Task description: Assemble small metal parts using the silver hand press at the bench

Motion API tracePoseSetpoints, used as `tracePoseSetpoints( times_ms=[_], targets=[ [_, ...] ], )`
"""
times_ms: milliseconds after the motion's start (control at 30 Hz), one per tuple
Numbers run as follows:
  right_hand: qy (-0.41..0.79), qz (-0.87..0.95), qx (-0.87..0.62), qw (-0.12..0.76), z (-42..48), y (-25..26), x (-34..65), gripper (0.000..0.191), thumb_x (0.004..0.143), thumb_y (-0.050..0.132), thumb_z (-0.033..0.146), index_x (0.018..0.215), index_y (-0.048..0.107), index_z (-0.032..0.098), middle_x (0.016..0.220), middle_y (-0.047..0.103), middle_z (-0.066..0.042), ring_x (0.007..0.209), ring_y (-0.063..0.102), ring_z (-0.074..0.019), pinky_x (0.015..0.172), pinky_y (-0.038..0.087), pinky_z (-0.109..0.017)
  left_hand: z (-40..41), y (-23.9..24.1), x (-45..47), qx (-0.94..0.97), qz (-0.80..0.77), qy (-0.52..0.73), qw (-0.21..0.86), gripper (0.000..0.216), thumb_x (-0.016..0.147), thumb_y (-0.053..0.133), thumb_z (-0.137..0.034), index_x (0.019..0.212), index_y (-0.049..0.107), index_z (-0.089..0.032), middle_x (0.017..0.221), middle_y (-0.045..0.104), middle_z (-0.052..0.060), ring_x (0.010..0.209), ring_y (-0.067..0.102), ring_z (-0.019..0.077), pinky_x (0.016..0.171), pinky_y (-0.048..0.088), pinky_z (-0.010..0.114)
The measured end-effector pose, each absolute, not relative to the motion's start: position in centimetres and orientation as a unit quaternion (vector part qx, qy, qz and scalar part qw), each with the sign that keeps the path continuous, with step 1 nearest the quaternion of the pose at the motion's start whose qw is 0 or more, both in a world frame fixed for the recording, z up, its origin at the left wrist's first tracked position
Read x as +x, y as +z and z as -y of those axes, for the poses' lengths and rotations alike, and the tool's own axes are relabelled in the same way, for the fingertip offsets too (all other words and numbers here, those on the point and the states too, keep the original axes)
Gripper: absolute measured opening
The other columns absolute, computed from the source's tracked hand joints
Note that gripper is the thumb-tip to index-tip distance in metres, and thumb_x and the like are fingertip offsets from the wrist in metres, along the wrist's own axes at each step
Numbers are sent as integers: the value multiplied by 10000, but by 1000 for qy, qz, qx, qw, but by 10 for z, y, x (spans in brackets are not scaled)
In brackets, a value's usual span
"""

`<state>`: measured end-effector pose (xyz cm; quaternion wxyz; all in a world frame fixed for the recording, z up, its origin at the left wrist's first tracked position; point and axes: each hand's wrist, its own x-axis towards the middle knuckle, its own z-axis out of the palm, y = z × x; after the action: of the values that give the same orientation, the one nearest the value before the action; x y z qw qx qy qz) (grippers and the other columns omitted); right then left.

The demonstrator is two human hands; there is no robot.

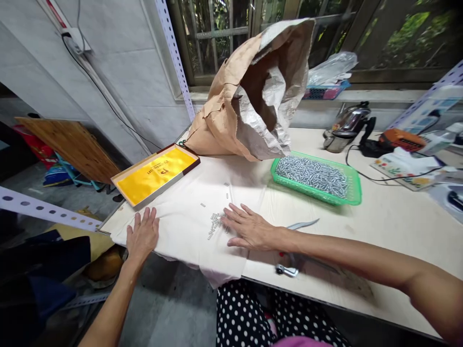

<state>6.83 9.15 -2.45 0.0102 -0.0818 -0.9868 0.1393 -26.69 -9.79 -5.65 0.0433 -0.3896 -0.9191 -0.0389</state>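
Observation:
My left hand lies flat on a white cloth near the table's front left edge, fingers stretched out and holding nothing. On the same cloth my right hand is spread palm down. Its fingertips touch a small heap of short silvery metal pins. A few more pins lie scattered farther back on the cloth. To the right stands a green plastic basket filled with many similar pins. Under my right forearm, partly hidden, is a tool with a curved grey handle.
A yellow-lined shallow box sits at the table's left corner. Behind the cloth a large open paper sack leans toward the window. A small metal piece with a black roller lies near the front edge. A kettle and an orange-and-black object stand back right.

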Motion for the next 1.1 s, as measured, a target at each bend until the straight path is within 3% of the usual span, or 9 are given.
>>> tracePoseSetpoints(
  times_ms=[100,167,267,433,567,700,933,1100],
  targets=[
    [141,978,-135,69,-101,-13,120,750,1052,426,659,1606,446,154,1684,346,-190,1612,176,-350,1279,258,-615,81,-48,-248,-443,888,-52,109,524,1070,336,-345,1444,628,-122,1626,480,194,1546,348,433,1209,300,712],
    [143,970,-170,100,-106,-12,158,667,1076,421,592,1597,466,178,1675,375,-170,1603,222,-337,1263,314,-607,54,-40,-227,-514,844,-86,130,461,1066,382,-344,1343,700,-159,1519,598,174,1493,436,378,1221,353,618],
    [135,957,-222,125,-107,-21,210,554,1103,389,500,1547,539,204,1633,460,-140,1568,325,-325,1226,390,-608,-7,-29,-191,-621,767,-130,96,401,1070,403,-295,1266,739,-202,1310,726,125,1317,573,294,1145,473,453],
    [124,932,-292,173,-92,-43,269,471,1097,417,445,1499,599,280,1562,558,-99,1442,534,-296,1168,488,-582,-99,-22,-161,-704,706,-74,27,366,1056,415,-210,1212,746,-222,1241,741,98,1141,587,265,951,551,372],
    [135,917,-325,189,-83,-44,291,442,1089,426,406,1470,630,309,1486,635,-68,1343,630,-268,1137,536,-535,-128,-26,-165,-717,697,-16,-2,343,1047,432,-186,1148,758,-222,1141,747,115,1093,581,273,886,547,355],
    [136,912,-322,215,-89,-34,291,406,1075,464,370,1416,672,297,1428,679,-63,1294,666,-274,1096,575,-522,-133,-29,-169,-719,695,-3,6,291,1044,475,-214,1065,763,-174,1109,728,152,1124,590,297,931,542,384],
    [137,917,-259,271,-104,-24,259,378,1071,491,294,1398,678,275,1392,698,-95,1272,679,-258,1134,536,-529,-141,-23,-164,-725,689,-5,-21,288,1000,488,-163,1091,761,-160,1061,730,138,1085,640,279,996,540,401],
    [128,919,-249,278,-99,-19,255,358,1059,529,270,1381,685,261,1368,710,-102,1250,691,-258,1119,552,-528,-143,-19,-160,-719,695,3,-26,286,956,481,-104,1010,760,-131,1037,739,159,1069,666,287,990,544,401]
  ],
)
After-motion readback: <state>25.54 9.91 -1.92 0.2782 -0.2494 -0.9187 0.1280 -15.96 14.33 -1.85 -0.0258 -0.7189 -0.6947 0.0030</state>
